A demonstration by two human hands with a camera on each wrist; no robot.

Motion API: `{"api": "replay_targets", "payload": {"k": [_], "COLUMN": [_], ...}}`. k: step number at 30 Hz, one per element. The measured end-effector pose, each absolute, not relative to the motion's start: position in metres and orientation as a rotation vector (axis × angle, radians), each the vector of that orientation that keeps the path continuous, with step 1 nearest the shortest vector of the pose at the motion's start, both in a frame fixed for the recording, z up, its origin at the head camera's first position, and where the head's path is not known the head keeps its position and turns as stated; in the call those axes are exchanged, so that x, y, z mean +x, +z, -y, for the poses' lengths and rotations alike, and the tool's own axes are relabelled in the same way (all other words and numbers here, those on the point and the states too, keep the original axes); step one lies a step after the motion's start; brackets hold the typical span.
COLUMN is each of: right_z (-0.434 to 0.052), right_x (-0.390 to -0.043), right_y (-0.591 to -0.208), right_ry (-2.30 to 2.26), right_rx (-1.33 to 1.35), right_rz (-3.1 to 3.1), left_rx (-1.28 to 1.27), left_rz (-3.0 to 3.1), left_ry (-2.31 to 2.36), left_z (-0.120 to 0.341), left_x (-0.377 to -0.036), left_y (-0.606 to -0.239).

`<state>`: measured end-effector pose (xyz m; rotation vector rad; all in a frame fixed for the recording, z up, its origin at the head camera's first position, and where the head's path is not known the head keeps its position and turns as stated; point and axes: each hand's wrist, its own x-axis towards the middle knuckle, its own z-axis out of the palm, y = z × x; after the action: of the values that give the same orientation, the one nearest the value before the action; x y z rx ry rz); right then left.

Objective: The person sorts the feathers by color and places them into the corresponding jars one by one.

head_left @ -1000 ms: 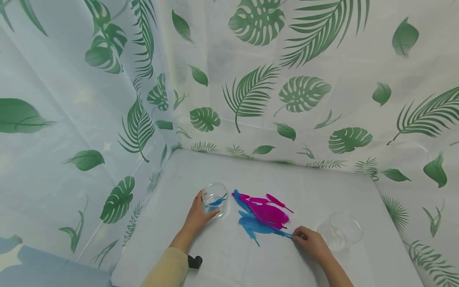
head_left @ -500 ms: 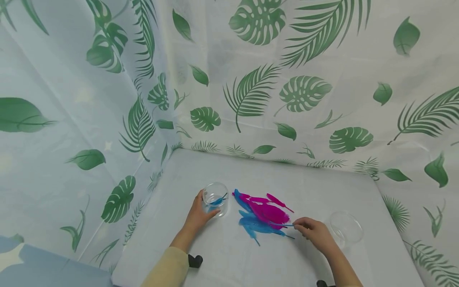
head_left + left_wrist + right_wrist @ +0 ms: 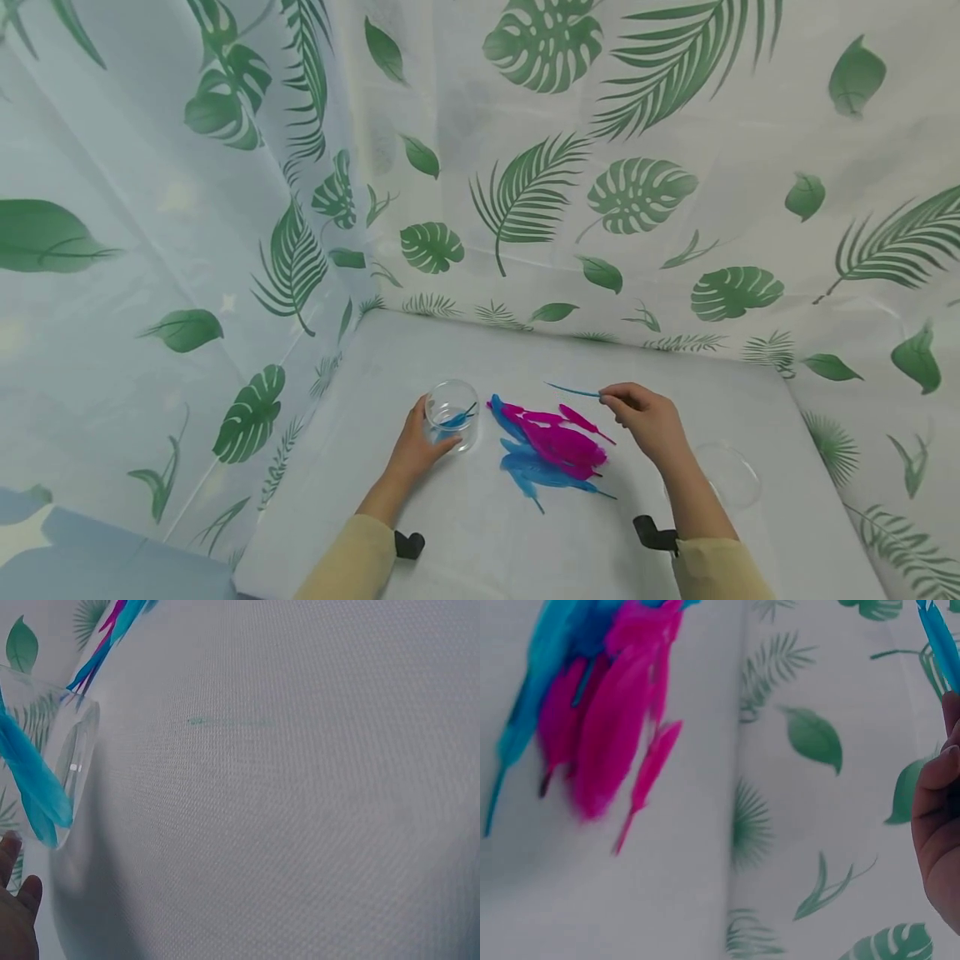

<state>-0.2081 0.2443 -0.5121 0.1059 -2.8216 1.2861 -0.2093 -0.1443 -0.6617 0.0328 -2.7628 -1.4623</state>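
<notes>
Your left hand (image 3: pixel 414 447) wraps the side of a clear plastic cup (image 3: pixel 451 414) standing upright on the white table (image 3: pixel 480 533), fingers curled round its wall. One blue feather (image 3: pixel 30 780) already lies inside that cup, so the sorting looks barely begun.

Just right of the cup lies the loose pile of feathers (image 3: pixel 551 450), magenta ones over blue ones, fanned flat on the cloth. By my count most of the work is left: several blue and all the magenta feathers are not yet in any container.

Above the pile's right end, your right hand (image 3: pixel 648 421) pinches a thin blue feather (image 3: pixel 573 390) by its quill between thumb and fingertips, lifted off the table with its vane pointing left toward the cup. It reads as slim, light and flexible; in the right wrist view only its bright blue end shows above your fingers.

Farther right, partly behind your forearm, sits a second clear cup (image 3: pixel 726 475), which looks empty. The leaf-print curtain (image 3: pixel 637 192) surrounds the table.
</notes>
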Motion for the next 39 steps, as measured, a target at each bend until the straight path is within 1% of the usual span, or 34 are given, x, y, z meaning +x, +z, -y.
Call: {"api": "replay_targets", "payload": {"k": [9,19,29,39], "right_z": [-0.213,-0.193,-0.162,-0.118], "right_x": [-0.23,-0.238,-0.252,-0.271], "right_y": [-0.491,-0.487,-0.498,-0.514], "right_ry": [1.263,1.264,1.294,1.058], "right_rx": [0.239,0.307,0.429,0.618], "right_rz": [2.818,2.82,2.895,2.994], "left_rx": [0.037,0.045,0.022,0.023], "left_rz": [2.763,2.783,2.766,2.769], "left_ry": [-1.462,-1.468,-1.457,-1.41], "left_z": [0.145,0.145,0.144,0.147], "left_x": [-0.211,-0.211,-0.212,-0.214], "left_y": [-0.665,-0.662,-0.666,-0.668]}}
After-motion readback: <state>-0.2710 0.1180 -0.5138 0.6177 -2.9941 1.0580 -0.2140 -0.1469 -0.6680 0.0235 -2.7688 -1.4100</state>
